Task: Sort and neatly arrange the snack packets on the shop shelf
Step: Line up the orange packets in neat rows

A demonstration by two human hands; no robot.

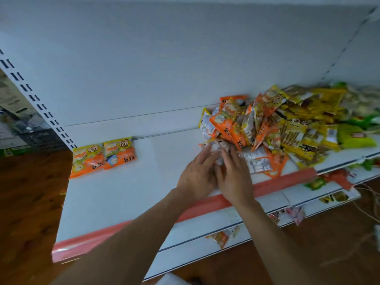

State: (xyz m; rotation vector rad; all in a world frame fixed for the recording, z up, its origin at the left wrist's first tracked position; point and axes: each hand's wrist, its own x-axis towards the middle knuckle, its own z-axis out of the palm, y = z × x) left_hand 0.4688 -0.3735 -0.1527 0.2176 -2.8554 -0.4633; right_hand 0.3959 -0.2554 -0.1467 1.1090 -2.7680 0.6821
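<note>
Head view, from left to right: a brown wooden floor (26, 202) lies beyond the left end of a white shop shelf (127, 192), and a slotted white upright (37, 99) runs up the back panel at that end. An orange-red price strip (92, 241) edges the near side of the shelf.

At the far left of the shelf two snack packets lie flat and face up, side by side and touching. The left packet (87, 160) and the right packet (119, 152) match: yellow-green across the top with a cartoon face, orange below with white lettering.

Near the middle of the shelf both hands meet on a pale packet (214, 148) that lies at the near left edge of the heap, showing its silvery-white printed back. The left hand (197, 175) is released, its fingers stretched out onto the packet. The right hand (234, 177), just beside it and touching it, is likewise unclenched, with its fingers laid flat on the same packet. Blur hides the fingertips.

To the right sits the heap of snack packets (267, 124), jumbled and overlapping. Its left part is mostly orange-and-white packets, some face down. Farther right come yellow packets (308, 120) with brown sticks pictured, then a bright green packet (355, 138) at the right end.

Below, a lower shelf (185, 243) carries a few stray packets, one of them orange (221, 238).
</note>
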